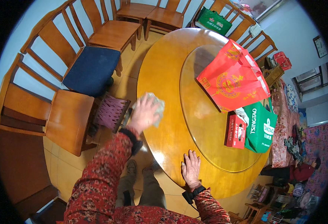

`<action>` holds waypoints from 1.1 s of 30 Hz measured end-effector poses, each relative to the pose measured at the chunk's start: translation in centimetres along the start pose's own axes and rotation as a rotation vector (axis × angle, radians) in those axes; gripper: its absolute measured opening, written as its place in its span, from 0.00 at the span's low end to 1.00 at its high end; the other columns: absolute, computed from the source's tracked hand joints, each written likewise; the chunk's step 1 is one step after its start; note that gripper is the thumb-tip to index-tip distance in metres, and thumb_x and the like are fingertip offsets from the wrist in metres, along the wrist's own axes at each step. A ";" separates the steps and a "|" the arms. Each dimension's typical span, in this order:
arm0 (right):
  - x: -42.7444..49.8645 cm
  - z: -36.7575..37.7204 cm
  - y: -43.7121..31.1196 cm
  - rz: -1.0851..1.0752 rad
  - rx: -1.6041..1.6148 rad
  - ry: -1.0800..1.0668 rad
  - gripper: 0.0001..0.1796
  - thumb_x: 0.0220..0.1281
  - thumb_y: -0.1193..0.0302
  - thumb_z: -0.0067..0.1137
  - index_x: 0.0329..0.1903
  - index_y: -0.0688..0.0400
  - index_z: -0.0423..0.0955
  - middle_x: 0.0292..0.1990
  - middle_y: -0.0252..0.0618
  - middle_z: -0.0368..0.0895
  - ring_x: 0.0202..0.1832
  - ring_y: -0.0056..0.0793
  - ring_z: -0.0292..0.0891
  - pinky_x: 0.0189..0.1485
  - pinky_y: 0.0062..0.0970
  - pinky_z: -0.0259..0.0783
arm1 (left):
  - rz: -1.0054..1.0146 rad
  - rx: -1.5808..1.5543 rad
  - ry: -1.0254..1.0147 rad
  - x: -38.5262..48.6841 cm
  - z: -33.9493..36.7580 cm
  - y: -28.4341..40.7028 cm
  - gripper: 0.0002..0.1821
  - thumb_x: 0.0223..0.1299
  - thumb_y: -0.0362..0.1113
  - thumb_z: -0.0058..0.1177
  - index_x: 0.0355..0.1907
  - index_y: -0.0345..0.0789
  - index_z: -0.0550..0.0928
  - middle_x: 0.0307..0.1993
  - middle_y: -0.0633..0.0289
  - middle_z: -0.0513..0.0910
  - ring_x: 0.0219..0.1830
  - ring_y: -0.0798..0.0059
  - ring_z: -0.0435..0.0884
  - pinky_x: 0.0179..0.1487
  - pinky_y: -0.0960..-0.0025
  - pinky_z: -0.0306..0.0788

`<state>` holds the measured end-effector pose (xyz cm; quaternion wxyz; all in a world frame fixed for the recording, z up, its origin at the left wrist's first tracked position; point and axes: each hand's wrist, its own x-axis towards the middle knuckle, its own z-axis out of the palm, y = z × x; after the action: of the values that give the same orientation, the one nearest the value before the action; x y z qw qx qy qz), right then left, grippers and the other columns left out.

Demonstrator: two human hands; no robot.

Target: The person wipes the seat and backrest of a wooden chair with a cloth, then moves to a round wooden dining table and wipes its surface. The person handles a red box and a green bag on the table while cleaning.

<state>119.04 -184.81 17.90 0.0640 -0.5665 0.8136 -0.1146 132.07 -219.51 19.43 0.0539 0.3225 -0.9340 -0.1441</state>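
My left hand (145, 112), somewhat blurred, presses a light grey-green cloth (160, 107) onto the left edge of a round wooden table (159, 70). The cloth sticks out past the fingers, and the palm's underside is hidden. Flat on the tabletop near its front edge rests my right hand (191, 168), fingers slightly apart and holding nothing. A round glass turntable (197, 120) covers the table's middle. On it stand a red gift bag (228, 81), a green carrier bag (260, 128) and a small red box (236, 133).
Wooden chairs (68, 112) line the wall at left and behind the table, one with a dark blue seat cushion (92, 68). A stool with a woven purple seat (110, 110) stands beside the table's left edge. Another person (302, 170) is at the far right, near a bed (283, 140).
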 end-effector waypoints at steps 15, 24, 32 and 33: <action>13.7 -5.0 4.9 0.052 0.138 0.287 0.19 0.67 0.70 0.54 0.59 0.59 0.75 0.67 0.53 0.69 0.69 0.53 0.63 0.71 0.47 0.58 | 0.485 -0.101 -0.167 -7.0 3.5 10.1 0.30 0.63 0.57 0.55 0.67 0.52 0.76 0.74 0.54 0.65 0.79 0.46 0.51 0.74 0.28 0.45; 14.5 -2.6 4.6 0.076 0.149 0.226 0.22 0.67 0.67 0.53 0.63 0.57 0.73 0.73 0.51 0.63 0.75 0.57 0.55 0.75 0.59 0.47 | 0.136 0.032 0.166 7.2 0.9 -1.9 0.27 0.61 0.51 0.56 0.64 0.51 0.78 0.70 0.55 0.68 0.76 0.48 0.57 0.67 0.27 0.57; 16.5 -1.2 -3.7 -0.254 0.220 0.110 0.19 0.61 0.72 0.60 0.56 0.55 0.80 0.68 0.52 0.71 0.69 0.55 0.67 0.70 0.55 0.61 | -0.127 -0.091 0.399 15.8 -0.4 -8.9 0.26 0.59 0.50 0.59 0.60 0.47 0.81 0.69 0.53 0.69 0.75 0.45 0.56 0.63 0.38 0.63; 17.4 -0.7 -4.2 -0.242 0.207 0.078 0.20 0.61 0.72 0.61 0.56 0.56 0.80 0.68 0.52 0.71 0.69 0.56 0.68 0.70 0.54 0.62 | -0.116 -0.107 0.399 14.7 -0.5 -8.6 0.25 0.59 0.50 0.59 0.59 0.46 0.82 0.68 0.52 0.69 0.75 0.45 0.56 0.62 0.39 0.64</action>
<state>116.57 -202.40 20.14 0.0763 -0.6460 0.7249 -0.2267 125.66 -235.18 17.43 0.2462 0.3947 -0.8756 -0.1299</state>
